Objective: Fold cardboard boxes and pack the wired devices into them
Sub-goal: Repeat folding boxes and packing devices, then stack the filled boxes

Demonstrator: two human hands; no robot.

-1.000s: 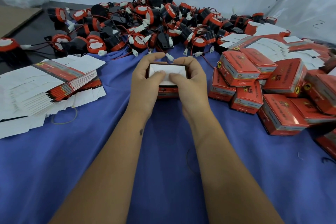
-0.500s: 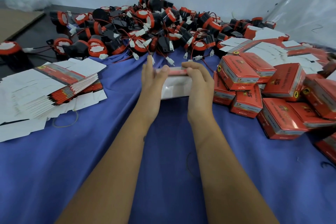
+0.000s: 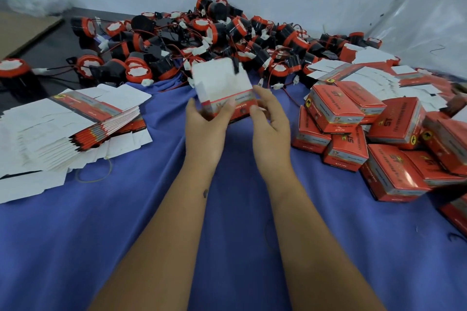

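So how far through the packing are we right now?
Partway. Done: closed red boxes piled on the right of the blue cloth. In hand: the left hand holds one box, white flaps still up, with the right hand beside it. Left: a big heap of wired devices behind, and a stack of flat cartons on the left.
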